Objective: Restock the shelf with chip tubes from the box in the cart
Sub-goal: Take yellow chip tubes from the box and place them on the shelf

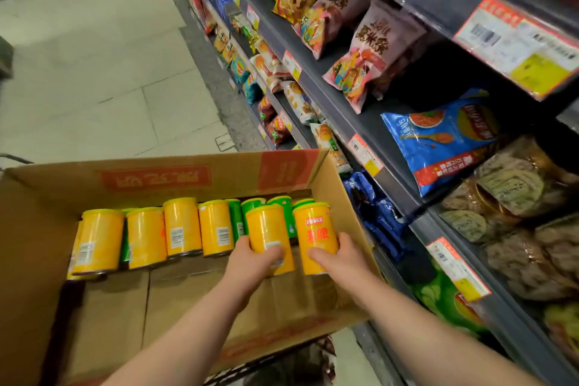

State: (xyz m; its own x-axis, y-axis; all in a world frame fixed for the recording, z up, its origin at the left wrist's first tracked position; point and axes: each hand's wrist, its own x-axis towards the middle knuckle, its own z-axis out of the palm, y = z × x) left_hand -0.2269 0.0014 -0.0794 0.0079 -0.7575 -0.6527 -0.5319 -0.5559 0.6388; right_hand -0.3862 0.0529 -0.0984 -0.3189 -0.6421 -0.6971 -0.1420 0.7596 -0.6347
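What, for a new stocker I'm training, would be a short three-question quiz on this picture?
1. True or false: the left hand grips a yellow chip tube, the right hand a second yellow tube.
2. Besides the other yellow tubes, the cardboard box holds tubes of which colour? A green, B blue, C purple.
3. Fill in: the shelves stand on the person's ____ side.
Key: 1 true; 2 A, green tubes; 3 right.
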